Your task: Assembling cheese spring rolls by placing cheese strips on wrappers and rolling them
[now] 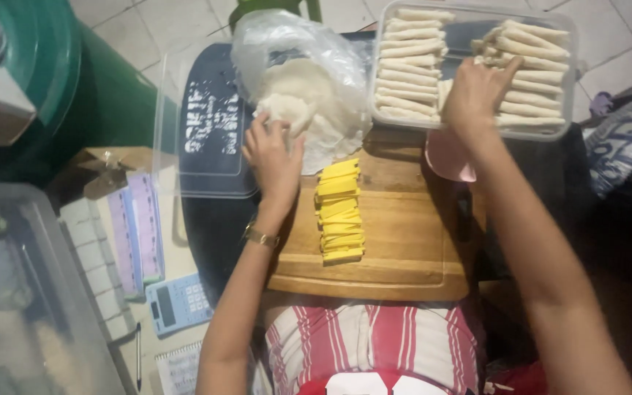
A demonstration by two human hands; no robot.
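Across the brown wooden cutting board point(396, 241) at centre, past the clear plastic tray of pale rolled wrappers point(554, 130) upper right under the spread right hand point(475, 93), to the left hand point(273, 155) pinching thin white wrapper sheets point(298, 99) beside yellow cheese sticks point(339, 211): best peeled slowly, singly.

Bare wood is lying open on the cutting board point(404, 234) at three o'clock of the yellow cheese sticks point(340, 212), leaving passing room. At twelve o'clock, the plastic bag of wrappers point(309, 80) and the clear container of rolls point(469, 69) are blocking the way, with a pink dish point(448, 157) crowding the board's far edge.
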